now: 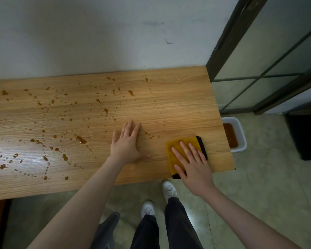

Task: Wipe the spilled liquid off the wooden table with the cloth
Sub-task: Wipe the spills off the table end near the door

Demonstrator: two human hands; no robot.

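A folded yellow cloth (178, 150) with a black edge lies near the right front corner of the wooden table (178, 105). My right hand (192, 166) presses flat on the cloth with straight, spread fingers. My left hand (127, 143) rests flat on the bare wood to the left of the cloth, fingers straight. Brown spilled liquid (81, 140) lies in many drops and small puddles over the left and middle of the table, with a few drops between my two hands.
A white tub (240, 135) holding brown liquid stands on the floor just past the table's right end. A dark bin (305, 133) sits further right. A white wall runs behind the table, a glass door frame (223, 47) at the right. My feet stand below the front edge.
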